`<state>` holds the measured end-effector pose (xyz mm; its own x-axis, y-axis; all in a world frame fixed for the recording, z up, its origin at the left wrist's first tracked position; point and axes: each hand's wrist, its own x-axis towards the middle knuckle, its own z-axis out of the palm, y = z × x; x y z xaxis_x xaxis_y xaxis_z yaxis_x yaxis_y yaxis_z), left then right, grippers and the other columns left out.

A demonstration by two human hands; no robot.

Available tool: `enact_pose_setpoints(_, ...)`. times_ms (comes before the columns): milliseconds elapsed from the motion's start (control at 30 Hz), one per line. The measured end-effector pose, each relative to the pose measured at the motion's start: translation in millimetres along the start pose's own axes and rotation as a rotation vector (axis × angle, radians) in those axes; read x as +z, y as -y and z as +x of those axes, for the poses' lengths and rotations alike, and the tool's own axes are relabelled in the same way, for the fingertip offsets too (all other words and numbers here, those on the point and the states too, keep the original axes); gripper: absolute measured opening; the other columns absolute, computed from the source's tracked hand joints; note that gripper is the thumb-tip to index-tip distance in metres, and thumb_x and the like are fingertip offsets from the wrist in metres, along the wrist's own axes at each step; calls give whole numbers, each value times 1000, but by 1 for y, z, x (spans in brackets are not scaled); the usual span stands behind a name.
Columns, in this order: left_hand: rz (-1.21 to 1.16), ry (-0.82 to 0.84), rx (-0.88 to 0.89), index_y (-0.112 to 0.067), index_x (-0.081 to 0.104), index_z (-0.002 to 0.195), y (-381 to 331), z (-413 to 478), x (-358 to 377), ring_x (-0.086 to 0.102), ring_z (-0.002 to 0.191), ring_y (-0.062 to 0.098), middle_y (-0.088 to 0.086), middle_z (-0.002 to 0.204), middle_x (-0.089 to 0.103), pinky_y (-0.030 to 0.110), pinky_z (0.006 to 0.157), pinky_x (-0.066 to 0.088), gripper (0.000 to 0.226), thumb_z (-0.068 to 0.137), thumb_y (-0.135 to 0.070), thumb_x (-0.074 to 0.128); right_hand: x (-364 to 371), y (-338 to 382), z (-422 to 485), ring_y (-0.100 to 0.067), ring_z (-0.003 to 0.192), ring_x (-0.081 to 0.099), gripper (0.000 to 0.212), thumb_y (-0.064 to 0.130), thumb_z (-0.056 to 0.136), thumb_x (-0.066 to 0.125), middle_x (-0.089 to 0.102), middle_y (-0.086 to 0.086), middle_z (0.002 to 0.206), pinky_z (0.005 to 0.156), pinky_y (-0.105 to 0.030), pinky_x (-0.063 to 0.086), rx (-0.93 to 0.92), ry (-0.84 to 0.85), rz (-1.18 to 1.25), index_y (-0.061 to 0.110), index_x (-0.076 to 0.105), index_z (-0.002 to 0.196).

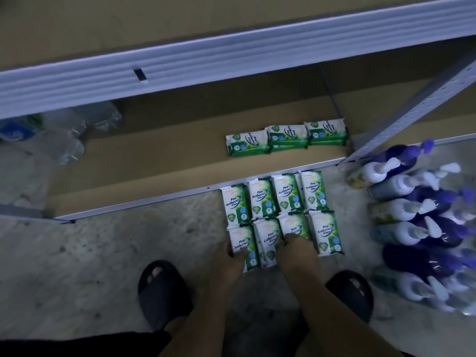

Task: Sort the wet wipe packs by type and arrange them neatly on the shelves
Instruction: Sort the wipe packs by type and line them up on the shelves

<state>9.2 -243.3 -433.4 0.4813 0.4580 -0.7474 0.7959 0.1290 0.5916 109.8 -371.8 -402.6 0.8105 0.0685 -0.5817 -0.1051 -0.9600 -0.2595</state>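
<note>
Bare forearms (322, 305) reach down from the bottom edge to a block of green-and-white packs on the floor (103, 253). The left grip (235, 256) holds the end pack (240, 239) of the near row. Its thumb lies along the pack's left edge, and the pack's lower part lies over the palm. The right grip (296, 251) is clamped on the third pack (293, 225), fingertips curled onto its printed face and covering its near half. Blur hides the finer finger positions.

Between these two lies the second pack (268, 238), and the fourth pack (325, 235) closes the row on the right. All four touch side by side. The far row (261, 198), four more of the same type, butts against them and reaches the front rail of the shelf (154, 163).

On that shelf, at its right end, the shelf packs (287, 136) lie in three touching piles just left of the perforated upright (412, 109). Wrapped water bottles (64, 135) sit at the shelf's left end, well apart from the packs. The upper shelf (206, 65) crosses above.

Spray bottles (401, 220), white and purple, stand crowded on the floor to the right of the block. Black slippers (162, 292) flank the arms on either side.
</note>
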Motion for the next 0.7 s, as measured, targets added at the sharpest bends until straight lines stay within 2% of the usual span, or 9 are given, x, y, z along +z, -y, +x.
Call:
enact_pose_setpoints(67, -21, -25, -16, -22, 68, 112, 1, 2, 4, 61, 69, -11, -8, 100, 71, 4, 49, 43, 16, 96, -20, 65, 5, 2, 4, -32, 99, 66, 29, 34, 98, 52, 69, -12, 103, 82, -37, 54, -5, 15, -55, 10, 68, 104)
enact_pose_setpoints(167, -49, -50, -42, -20, 70, 110, 3, 9, 9, 66, 75, -4, -6, 102, 74, 7, 51, 46, 18, 92, -21, 69, 11, 7, 6, -31, 103, 66, 29, 33, 99, 54, 68, -11, 108, 82, -36, 52, -1, -2, -112, 9, 67, 108)
enact_pose_setpoints(300, -60, -84, -77, -19, 62, 102, 2, 14, 11, 70, 86, 14, -1, 99, 71, 29, 72, 57, 21, 85, -19, 74, 15, 13, 5, -27, 104, 67, 22, 27, 96, 57, 68, -7, 110, 80, -35, 53, 4, -6, -199, 12, 67, 108)
enact_pose_setpoints(433, -76, -64, -106, -18, 58, 104, 6, 19, 5, 68, 89, 17, 2, 102, 69, 40, 80, 59, 30, 82, -17, 78, 15, 19, 2, -24, 106, 67, 21, 18, 94, 55, 69, -5, 113, 81, -33, 53, 16, 49, -284, 14, 67, 111)
enact_pose_setpoints(533, -50, -59, -102, -21, 56, 100, 11, 22, -7, 66, 87, 13, -5, 99, 66, 37, 80, 58, 30, 83, -10, 78, 19, 21, 2, -26, 109, 66, 22, 17, 93, 54, 68, -7, 115, 84, -34, 53, 30, 71, -234, 11, 64, 111)
enact_pose_setpoints(600, -27, -31, -94, -24, 55, 104, 13, 24, -14, 65, 91, 14, -7, 100, 64, 32, 78, 56, 31, 86, -7, 74, 22, 22, 2, -29, 110, 65, 22, 19, 93, 54, 67, -11, 116, 86, -34, 51, 47, 71, -176, 9, 60, 112)
enact_pose_setpoints(700, -1, -30, -90, -23, 63, 107, 18, 27, -22, 67, 91, 14, -4, 106, 71, 30, 76, 56, 29, 85, -9, 74, 28, 21, 2, -33, 110, 64, 25, 23, 93, 56, 67, -15, 113, 87, -36, 51, 67, 76, -75, 7, 58, 112)
